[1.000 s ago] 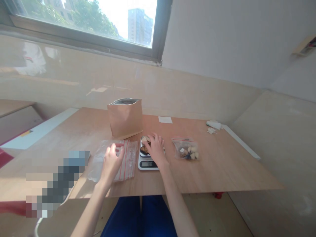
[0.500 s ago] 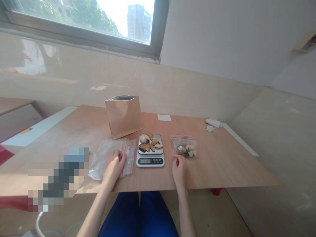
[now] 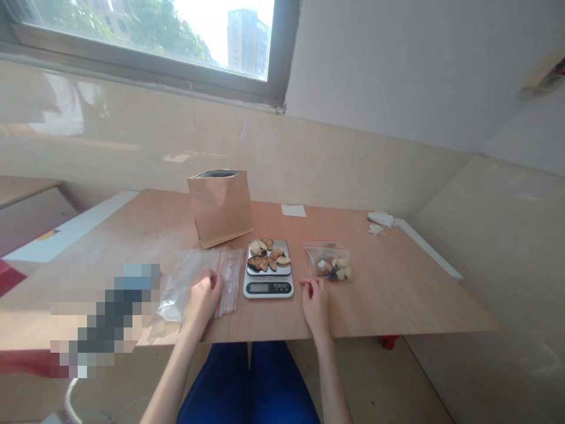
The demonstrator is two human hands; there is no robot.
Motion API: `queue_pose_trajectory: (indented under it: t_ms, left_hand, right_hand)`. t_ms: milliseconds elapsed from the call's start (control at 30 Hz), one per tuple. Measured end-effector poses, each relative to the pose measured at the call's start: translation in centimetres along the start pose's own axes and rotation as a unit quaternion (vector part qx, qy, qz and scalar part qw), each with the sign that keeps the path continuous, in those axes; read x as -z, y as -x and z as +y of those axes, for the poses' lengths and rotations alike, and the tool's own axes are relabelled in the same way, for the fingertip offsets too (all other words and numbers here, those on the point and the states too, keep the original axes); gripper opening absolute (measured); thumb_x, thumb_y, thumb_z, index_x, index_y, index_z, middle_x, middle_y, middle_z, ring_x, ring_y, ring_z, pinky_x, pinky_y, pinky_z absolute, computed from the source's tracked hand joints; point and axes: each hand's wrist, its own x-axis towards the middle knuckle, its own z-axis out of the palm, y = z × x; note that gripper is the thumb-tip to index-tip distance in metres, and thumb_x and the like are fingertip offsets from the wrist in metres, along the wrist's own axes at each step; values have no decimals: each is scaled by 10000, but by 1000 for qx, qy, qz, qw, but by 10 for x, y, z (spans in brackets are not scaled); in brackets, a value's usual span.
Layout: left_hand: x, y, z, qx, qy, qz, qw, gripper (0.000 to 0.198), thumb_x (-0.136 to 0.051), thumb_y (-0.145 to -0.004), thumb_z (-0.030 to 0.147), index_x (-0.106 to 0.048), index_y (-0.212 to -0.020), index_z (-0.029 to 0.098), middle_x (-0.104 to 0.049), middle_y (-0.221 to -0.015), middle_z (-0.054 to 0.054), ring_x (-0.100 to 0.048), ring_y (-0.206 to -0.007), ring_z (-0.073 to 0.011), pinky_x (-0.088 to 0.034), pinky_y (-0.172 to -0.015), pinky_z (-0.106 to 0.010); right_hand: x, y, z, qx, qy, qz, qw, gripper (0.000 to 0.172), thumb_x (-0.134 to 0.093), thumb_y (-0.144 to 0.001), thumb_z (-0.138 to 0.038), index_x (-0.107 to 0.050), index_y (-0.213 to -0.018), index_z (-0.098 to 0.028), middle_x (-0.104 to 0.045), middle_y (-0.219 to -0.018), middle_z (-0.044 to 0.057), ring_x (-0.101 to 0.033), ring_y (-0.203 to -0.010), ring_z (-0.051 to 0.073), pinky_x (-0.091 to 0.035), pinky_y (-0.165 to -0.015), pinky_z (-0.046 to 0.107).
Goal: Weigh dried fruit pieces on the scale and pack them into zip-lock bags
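A small digital kitchen scale (image 3: pixel 268 288) lies before me with several dried brown-and-cream slices (image 3: pixel 268 254) on its metal plate. To its left, my left hand (image 3: pixel 206 291) rests closed on a stack of clear zip bags (image 3: pixel 183 277); its fingers are curled, and I see nothing gripped in them. On the table just right of the scale is my right hand (image 3: pixel 315 294), loosely bent, one finger reaching toward the scale, holding nothing. Beyond that hand lies a red-striped zip bag (image 3: pixel 326 253) containing pale and dark pieces.
A brown paper pouch (image 3: pixel 223 206) stands with its mouth open behind the scale. Further back lie a white paper (image 3: pixel 293 210) and some crumpled white material (image 3: pixel 380 220). A blurred-out object (image 3: pixel 115 312) is at the left, with a white cable below the table edge.
My right hand has shifted slightly left, toward the scale, and one finger has stretched out from its curl. The left hand and the laid-out things look unmoved.
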Motion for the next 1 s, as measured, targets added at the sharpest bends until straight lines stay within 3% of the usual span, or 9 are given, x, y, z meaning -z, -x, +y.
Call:
queue_pose_trajectory:
  t_ms: [200,300,367,500,600,700,767,900,1000]
  left_hand:
    - [-1,0,-2,-13,37,20,999,230,-390,-812,353,-398,-616,232,-540,-594,-19,-539,-593,-181,-402,-602,-281]
    - [0,6,-1,-69,91,96,989,226,-407,-810,362,-414,-626,230,-522,-608,-12,-518,-603,-164,-416,-631,-278]
    - [2,13,3,-99,125,157,975,228,-407,-821,363,-419,-637,229,-499,-606,2,-489,-584,-144,-414,-614,-265]
    - [9,30,21,-140,200,158,957,216,-418,-824,332,-422,-634,230,-465,-564,24,-444,-512,-117,-397,-528,-239]
    - [22,36,34,-172,239,137,946,221,-416,-825,322,-419,-624,230,-474,-561,20,-458,-517,-118,-406,-522,-239]
    - [43,34,38,-100,226,182,952,233,-392,-844,322,-404,-632,227,-433,-530,38,-434,-491,-115,-380,-498,-239]
    - [58,28,39,-62,206,168,962,241,-396,-847,346,-412,-641,223,-419,-530,47,-422,-478,-112,-370,-493,-240]
    - [75,11,49,-47,216,129,967,221,-431,-821,359,-463,-659,212,-506,-631,24,-507,-559,-123,-438,-588,-256]
    - [77,0,61,-49,235,155,958,240,-459,-804,378,-532,-668,194,-582,-899,-46,-581,-776,-161,-482,-728,-287]
  right_hand:
    - [2,-3,1,-9,-14,-1,1000,235,-388,-825,-185,-618,-777,-185,-562,-830,88,-549,-786,216,-449,-733,360]
    - [6,0,-18,4,-46,34,998,240,-374,-851,-204,-612,-835,-184,-575,-859,91,-554,-821,213,-450,-762,363]
    - [6,7,-46,21,-78,38,996,234,-372,-882,-233,-602,-888,-187,-593,-874,85,-555,-855,207,-447,-788,358]
    - [-4,22,-114,54,-164,-121,978,224,-427,-897,-295,-571,-1036,-194,-624,-916,64,-566,-795,165,-463,-727,285]
    - [-17,20,-138,49,-181,-185,965,194,-466,-879,-321,-608,-827,-201,-630,-755,14,-554,-668,142,-446,-686,266]
    - [-19,3,-130,-42,-226,-162,960,301,-399,-895,-336,-577,-702,-188,-604,-634,1,-539,-570,130,-429,-576,239]
    - [-12,-11,-118,-73,-253,-164,951,326,-395,-893,-371,-590,-719,-178,-625,-661,14,-563,-591,135,-436,-563,234]
    - [6,-37,-98,13,-228,-211,951,312,-423,-891,-416,-628,-960,-191,-664,-959,56,-608,-835,161,-480,-710,266]
    - [5,-52,-82,51,-144,-127,980,322,-383,-907,-354,-577,-1099,-182,-619,-1088,100,-575,-981,187,-463,-855,339]
